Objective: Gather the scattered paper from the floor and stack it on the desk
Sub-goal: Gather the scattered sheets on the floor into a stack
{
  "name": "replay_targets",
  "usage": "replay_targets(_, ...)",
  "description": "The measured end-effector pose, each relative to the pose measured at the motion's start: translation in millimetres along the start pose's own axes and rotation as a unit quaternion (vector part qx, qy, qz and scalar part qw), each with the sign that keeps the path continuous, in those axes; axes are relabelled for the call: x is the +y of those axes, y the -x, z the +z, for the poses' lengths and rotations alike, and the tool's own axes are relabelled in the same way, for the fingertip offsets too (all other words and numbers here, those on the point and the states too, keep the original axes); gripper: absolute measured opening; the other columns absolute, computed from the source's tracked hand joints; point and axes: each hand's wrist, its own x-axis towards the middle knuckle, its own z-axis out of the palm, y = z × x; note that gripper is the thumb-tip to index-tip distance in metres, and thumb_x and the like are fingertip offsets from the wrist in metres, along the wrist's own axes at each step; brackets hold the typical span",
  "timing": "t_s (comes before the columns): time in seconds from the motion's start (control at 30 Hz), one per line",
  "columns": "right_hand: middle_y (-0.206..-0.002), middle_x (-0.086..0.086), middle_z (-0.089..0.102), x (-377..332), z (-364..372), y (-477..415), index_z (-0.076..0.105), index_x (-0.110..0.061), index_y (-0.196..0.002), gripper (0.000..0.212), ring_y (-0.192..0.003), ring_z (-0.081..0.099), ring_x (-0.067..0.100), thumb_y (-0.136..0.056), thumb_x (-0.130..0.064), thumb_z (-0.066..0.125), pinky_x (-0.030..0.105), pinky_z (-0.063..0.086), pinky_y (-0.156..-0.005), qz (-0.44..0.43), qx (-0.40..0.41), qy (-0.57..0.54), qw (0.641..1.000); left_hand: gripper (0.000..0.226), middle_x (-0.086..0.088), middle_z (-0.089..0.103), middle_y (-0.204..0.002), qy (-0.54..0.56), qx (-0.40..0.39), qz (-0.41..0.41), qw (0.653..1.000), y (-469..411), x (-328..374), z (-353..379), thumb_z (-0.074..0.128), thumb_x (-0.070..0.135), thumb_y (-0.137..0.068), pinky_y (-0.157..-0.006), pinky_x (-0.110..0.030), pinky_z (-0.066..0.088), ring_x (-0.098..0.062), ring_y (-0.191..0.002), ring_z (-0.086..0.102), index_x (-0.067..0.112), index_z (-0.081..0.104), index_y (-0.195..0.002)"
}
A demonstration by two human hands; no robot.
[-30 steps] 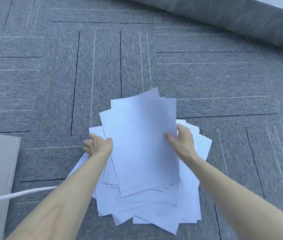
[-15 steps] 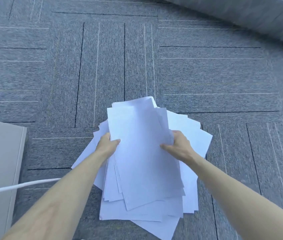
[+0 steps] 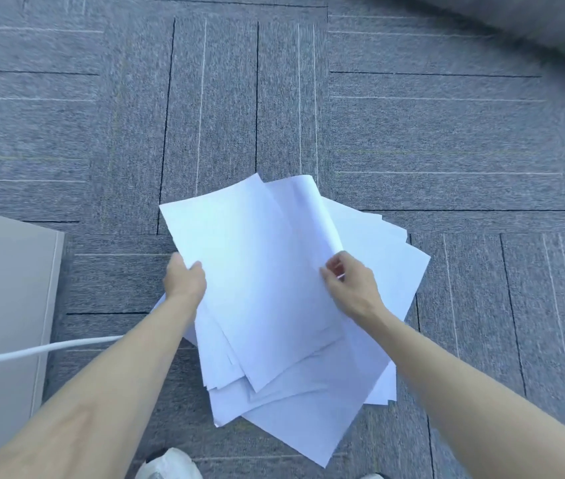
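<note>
at the far left a flat pale beige panel (image 3: 4,288) reaches in from the frame's edge, and a thin white cable (image 3: 42,350) crosses its lower part towards the left forearm. the left hand (image 3: 186,283) grips the left edge of the loose, fanned stack of white paper sheets (image 3: 267,288): its thumb lies on the top sheet, while its fingers are curled under the paper and hidden. the stack is held between the two hands above the grey carpet-tile floor (image 3: 412,133), with its sheets skewed and its lower corners hanging towards the near edge of the view. the right hand (image 3: 353,288) holds the stack's right edge, its fingers (image 3: 329,271) pinching the upper sheets, which curl upward there; more sheets jut out to the right beyond that hand. a white shoe toe (image 3: 170,464) shows on the floor at the bottom edge. a blurred grey object (image 3: 533,25) fills the top right corner.
</note>
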Motion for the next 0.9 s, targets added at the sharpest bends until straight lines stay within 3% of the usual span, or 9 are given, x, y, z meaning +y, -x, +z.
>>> replay_targets(0.13, -0.079, -0.006, 0.061, -3.6, -6.2, -25.6, 0.061, -0.016, -0.091, 0.009, -0.073, 0.056, 0.014, -0.094, -0.025, 0.062, 0.013, 0.039, -0.059, 0.027, 0.079, -0.079, 0.993, 0.027, -0.012, 0.056, -0.126, 0.001, -0.025, 0.023, 0.999, -7.3, 6.5, -0.6, 0.041, 0.012, -0.097, -0.099, -0.047, 0.045, -0.032, -0.11, 0.055, 0.005, 0.047, -0.122)
replay_targets(0.27, -0.089, -0.003, 0.063, 2.2, -21.6, -36.6, 0.058, -0.02, -0.109, 0.044, -0.076, 0.058, 0.015, -0.082, -0.052, 0.072, 0.026, 0.042, -0.066, 0.106, -0.05, -0.136, 0.984, 0.031, -0.014, 0.053, -0.126, -0.015, -0.012, 0.01, 1.0, -18.7, 13.9, -10.8, 0.038, 0.009, -0.096, -0.084, -0.035, 0.041, -0.028, -0.099, 0.05, 0.003, 0.045, -0.126)
replay_targets(0.37, -0.091, 0.0, 0.061, 8.4, -18.6, -34.0, 0.059, -0.012, -0.108, 0.043, -0.075, 0.055, 0.016, -0.082, -0.044, 0.075, 0.027, 0.041, -0.066, 0.109, -0.12, -0.099, 0.982, 0.031, -0.013, 0.054, -0.125, -0.043, -0.042, 0.003, 0.998, -17.6, 7.3, -15.3, 0.039, 0.01, -0.095, -0.088, -0.039, 0.043, -0.03, -0.104, 0.053, 0.005, 0.045, -0.125)
replay_targets(0.47, -0.08, 0.006, 0.051, 5.4, 1.2, -29.2, 0.052, 0.0, -0.086, 0.037, -0.07, 0.048, 0.025, -0.087, -0.033, 0.068, 0.034, 0.037, -0.06, 0.071, -0.151, -0.012, 0.986, 0.035, -0.01, 0.054, -0.128, -0.043, -0.078, -0.011, 0.996, -7.1, 0.0, -10.5, 0.04, 0.013, -0.094, -0.1, -0.046, 0.044, -0.032, -0.113, 0.054, 0.009, 0.044, -0.129)
replay_targets(0.57, -0.079, 0.005, 0.057, -7.5, 11.8, -24.3, 0.061, -0.006, -0.087, 0.017, -0.067, 0.052, 0.023, -0.094, -0.019, 0.053, 0.029, 0.041, -0.054, 0.06, -0.095, -0.048, 0.993, 0.031, -0.002, 0.053, -0.121, -0.024, -0.09, -0.001, 0.996, -1.9, -0.4, -4.3, 0.04, 0.012, -0.096, -0.096, -0.037, 0.042, -0.025, -0.108, 0.052, 0.01, 0.044, -0.127)
replay_targets(0.63, -0.071, -0.001, 0.053, -13.8, 7.2, -26.5, 0.054, -0.019, -0.072, 0.022, -0.064, 0.047, 0.019, -0.093, -0.016, 0.049, 0.027, 0.037, -0.051, 0.056, -0.029, -0.081, 0.995, 0.021, -0.002, 0.053, -0.112, -0.007, -0.084, 0.015, 0.996, -1.1, 5.4, -3.3, 0.042, 0.012, -0.097, -0.088, -0.035, 0.042, -0.024, -0.102, 0.051, 0.011, 0.046, -0.118)
replay_targets(0.73, -0.07, 0.001, 0.047, -19.5, -1.6, -32.0, 0.045, -0.018, -0.069, 0.022, -0.064, 0.042, 0.019, -0.091, -0.017, 0.048, 0.029, 0.034, -0.057, 0.058, 0.015, -0.139, 0.988, 0.011, 0.001, 0.058, -0.099, 0.028, -0.091, 0.042, 0.995, -3.2, 16.4, -4.0, 0.048, 0.014, -0.096, -0.082, -0.035, 0.046, -0.022, -0.095, 0.057, 0.015, 0.05, -0.106)
replay_targets(0.83, -0.076, 0.0, 0.05, -22.8, -4.1, -31.9, 0.051, -0.014, -0.074, 0.024, -0.07, 0.045, 0.021, -0.097, -0.022, 0.048, 0.03, 0.035, -0.062, 0.037, 0.034, -0.098, 0.994, 0.015, 0.001, 0.063, -0.1, 0.058, -0.123, 0.032, 0.99, -3.2, 21.6, -5.4, 0.054, 0.017, -0.094, -0.087, -0.038, 0.049, -0.022, -0.096, 0.062, 0.017, 0.053, -0.11)
replay_targets(0.9, -0.084, 0.004, 0.05, -25.2, -2.9, -28.3, 0.052, -0.006, -0.077, 0.028, -0.08, 0.047, 0.024, -0.099, -0.023, 0.046, 0.031, 0.034, -0.069, 0.005, 0.064, -0.043, 0.997, 0.035, 0.002, 0.062, -0.113, 0.083, -0.164, 0.007, 0.983, 3.3, 21.2, -5.6, 0.065, 0.025, -0.09, -0.093, -0.042, 0.051, -0.021, -0.103, 0.063, 0.017, 0.048, -0.12)
